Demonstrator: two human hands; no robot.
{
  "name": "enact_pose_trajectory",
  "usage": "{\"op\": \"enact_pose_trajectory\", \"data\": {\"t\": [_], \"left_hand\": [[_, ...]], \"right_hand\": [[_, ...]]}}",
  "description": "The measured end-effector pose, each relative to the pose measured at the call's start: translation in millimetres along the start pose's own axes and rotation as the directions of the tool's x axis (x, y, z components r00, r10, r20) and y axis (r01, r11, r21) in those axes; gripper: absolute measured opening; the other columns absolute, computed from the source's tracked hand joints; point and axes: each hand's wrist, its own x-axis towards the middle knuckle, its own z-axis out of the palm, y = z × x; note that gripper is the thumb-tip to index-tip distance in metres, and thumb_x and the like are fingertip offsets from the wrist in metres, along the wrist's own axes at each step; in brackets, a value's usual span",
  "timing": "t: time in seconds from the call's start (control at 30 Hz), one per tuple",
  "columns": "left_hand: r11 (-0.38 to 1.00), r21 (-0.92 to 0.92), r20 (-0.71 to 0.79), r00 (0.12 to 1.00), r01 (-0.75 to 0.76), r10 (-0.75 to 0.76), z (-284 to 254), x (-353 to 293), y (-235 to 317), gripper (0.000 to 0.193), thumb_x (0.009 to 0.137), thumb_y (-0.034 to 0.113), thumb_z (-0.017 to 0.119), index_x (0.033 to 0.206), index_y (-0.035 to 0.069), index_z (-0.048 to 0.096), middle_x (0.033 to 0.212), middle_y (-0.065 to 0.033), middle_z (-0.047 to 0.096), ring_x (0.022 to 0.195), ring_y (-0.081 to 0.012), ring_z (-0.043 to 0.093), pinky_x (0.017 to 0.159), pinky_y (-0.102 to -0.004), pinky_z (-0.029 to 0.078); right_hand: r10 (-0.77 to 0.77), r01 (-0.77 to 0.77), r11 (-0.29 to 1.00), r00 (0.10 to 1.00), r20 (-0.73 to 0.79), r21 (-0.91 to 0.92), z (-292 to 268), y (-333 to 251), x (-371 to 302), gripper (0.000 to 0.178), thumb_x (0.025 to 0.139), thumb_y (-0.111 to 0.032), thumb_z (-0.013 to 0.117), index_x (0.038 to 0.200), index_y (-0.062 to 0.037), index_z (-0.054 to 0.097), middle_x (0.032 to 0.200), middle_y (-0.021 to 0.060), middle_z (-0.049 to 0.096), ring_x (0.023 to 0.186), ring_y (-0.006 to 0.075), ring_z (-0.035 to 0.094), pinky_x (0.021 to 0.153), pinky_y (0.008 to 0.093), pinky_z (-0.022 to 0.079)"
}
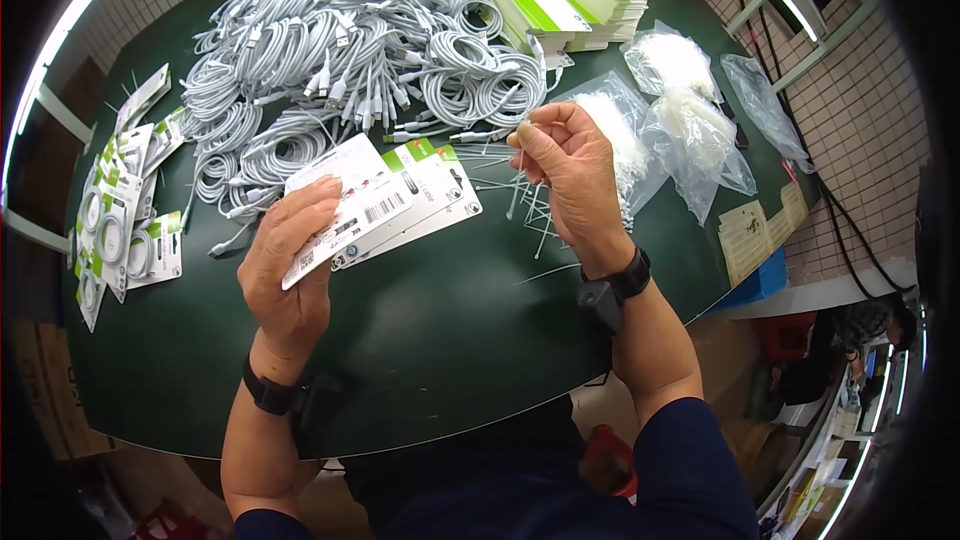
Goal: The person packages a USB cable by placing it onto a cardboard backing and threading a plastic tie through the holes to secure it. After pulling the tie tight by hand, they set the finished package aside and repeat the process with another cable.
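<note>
We see the left hand (290, 258) clasping a card (368, 202), the right hand (575, 175) pinching, apparently, a tie (517, 180); its thinness could cause slipping.

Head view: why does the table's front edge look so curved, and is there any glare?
In the head view, the wide fisheye lens bows the front edge of the table; also there, a tube light glares at upper left, a soft sheen lies on the tabletop, and the cards in the left hand look fairly sharp.
</note>
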Motion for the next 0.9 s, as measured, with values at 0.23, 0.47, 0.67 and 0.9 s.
{"op": "enact_pose_trajectory", "data": {"t": [0.23, 0.47, 0.67, 0.9], "left_hand": [[0.991, 0.103, 0.118, 0.990, -0.088, 0.076, 4.1, 5.1, 0.0, 0.022, 0.092, 0.001, 0.074, 0.114, -0.004, 0.071, 0.121, -0.0237, 0.075, 0.117, -0.0414, 0.072, 0.104, -0.0467, 0.055], [0.978, 0.152, 0.100, 0.987, -0.141, 0.127, 8.0, 5.3, -3.4, 0.026, 0.089, 0.002, 0.078, 0.114, -0.004, 0.071, 0.120, -0.0226, 0.075, 0.118, -0.0415, 0.072, 0.103, -0.0475, 0.056], [0.976, 0.152, 0.081, 0.986, -0.156, 0.145, 4.5, 2.6, 2.2, 0.031, 0.085, 0.008, 0.084, 0.112, -0.002, 0.071, 0.120, -0.0213, 0.075, 0.118, -0.0410, 0.072, 0.102, -0.0463, 0.057], [0.969, 0.169, 0.075, 0.983, -0.181, 0.170, 3.3, 3.4, 4.1, 0.035, 0.081, 0.013, 0.089, 0.106, 0.001, 0.067, 0.119, -0.0189, 0.076, 0.116, -0.0403, 0.073, 0.098, -0.0444, 0.059]], "right_hand": [[0.145, -0.156, 0.985, 0.979, 0.144, 0.071, 14.7, -10.8, -10.3, 0.015, 0.101, -0.012, 0.075, 0.113, -0.0054, 0.069, 0.098, 0.0070, 0.076, 0.076, 0.0097, 0.068, 0.069, 0.0219, 0.054], [0.140, -0.159, 0.985, 0.963, 0.232, 0.065, 14.0, -8.8, -11.7, 0.016, 0.101, -0.012, 0.075, 0.114, -0.0031, 0.072, 0.102, 0.0070, 0.077, 0.078, 0.0095, 0.069, 0.072, 0.0226, 0.055], [0.133, -0.151, 0.985, 0.973, 0.190, 0.081, 27.7, -13.4, -22.9, 0.020, 0.100, -0.007, 0.074, 0.119, 0.0009, 0.073, 0.104, 0.0084, 0.077, 0.082, 0.0101, 0.070, 0.074, 0.0238, 0.056], [-0.099, 0.159, 0.972, 0.946, 0.308, -0.175, 26.0, -14.9, -31.7, 0.017, 0.102, -0.002, 0.069, 0.118, 0.0032, 0.073, 0.109, 0.0124, 0.076, 0.085, 0.0119, 0.072, 0.072, 0.0241, 0.057]]}}
